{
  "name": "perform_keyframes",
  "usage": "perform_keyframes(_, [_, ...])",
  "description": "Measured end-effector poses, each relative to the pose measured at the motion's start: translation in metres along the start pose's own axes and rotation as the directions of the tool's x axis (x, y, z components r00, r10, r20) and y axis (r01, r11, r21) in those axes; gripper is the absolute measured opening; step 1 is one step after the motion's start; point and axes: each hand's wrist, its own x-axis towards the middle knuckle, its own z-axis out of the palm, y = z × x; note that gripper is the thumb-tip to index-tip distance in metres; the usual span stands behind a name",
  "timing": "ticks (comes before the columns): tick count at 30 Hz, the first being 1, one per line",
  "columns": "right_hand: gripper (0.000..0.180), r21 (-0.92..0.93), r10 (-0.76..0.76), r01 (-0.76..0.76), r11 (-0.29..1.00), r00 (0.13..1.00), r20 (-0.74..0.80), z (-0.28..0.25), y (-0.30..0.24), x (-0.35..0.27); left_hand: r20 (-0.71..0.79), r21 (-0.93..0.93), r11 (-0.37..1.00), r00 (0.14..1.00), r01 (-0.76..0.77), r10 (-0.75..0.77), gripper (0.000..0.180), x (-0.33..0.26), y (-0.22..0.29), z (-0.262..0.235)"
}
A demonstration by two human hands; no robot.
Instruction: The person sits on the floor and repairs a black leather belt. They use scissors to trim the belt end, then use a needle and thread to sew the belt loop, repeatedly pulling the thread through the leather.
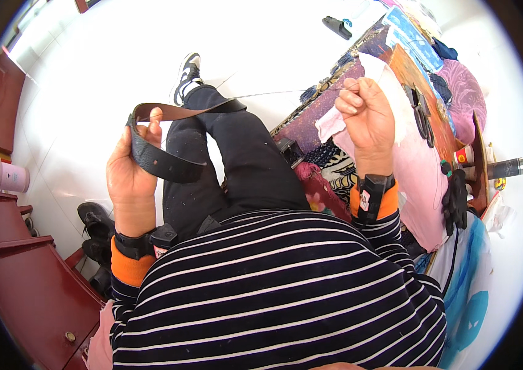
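My left hand is closed around a leather strap, black on its outer face and brown inside. The strap curls over in a loop, and its far end reaches out above my knees. From that end a thin dark thread runs nearly straight to the right. My right hand is raised with thumb and fingers pinched together on the thread. Whether a needle is between those fingers is too small to tell. Beside my right hand, dark-handled scissors lie over the pink cloth and a wooden board.
A pink cloth and a patterned purple cover spread along my right. Farther right are a wooden board, a black bundle and a dark tumbler. Red-brown cabinets, a pink container and black shoes stand left.
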Motion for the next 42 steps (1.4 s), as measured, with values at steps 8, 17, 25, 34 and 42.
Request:
perform_keyframes(8, [0.011, 0.037, 0.036, -0.040, 0.998, 0.993, 0.110, 0.012, 0.000, 0.001, 0.283, -0.118, 0.975, 0.947, 0.189, -0.150, 0.020, 0.002, 0.009, -0.010])
perform_keyframes(17, [0.013, -0.056, -0.164, 0.167, 0.984, 0.985, 0.044, 0.029, -0.010, -0.007, 0.110, 0.144, 0.983, 0.986, 0.110, -0.126, 0.015, 0.013, 0.019, -0.023])
perform_keyframes(25, [0.014, -0.021, -0.218, 0.218, 0.976, 0.976, 0.017, 0.025, -0.031, -0.007, 0.139, 0.199, 0.971, 0.977, 0.135, -0.164, 0.014, 0.021, 0.035, -0.035])
perform_keyframes(34, [0.016, 0.108, -0.115, 0.097, 0.989, 0.979, 0.166, -0.006, -0.063, -0.008, 0.114, 0.148, 0.972, 0.973, 0.184, -0.201, 0.017, 0.035, 0.059, -0.060])
perform_keyframes(42, [0.017, -0.140, -0.169, 0.183, 0.973, 0.980, 0.106, -0.034, -0.083, -0.008, 0.105, 0.098, 0.975, 0.972, 0.202, -0.212, 0.011, 0.043, 0.065, -0.076])
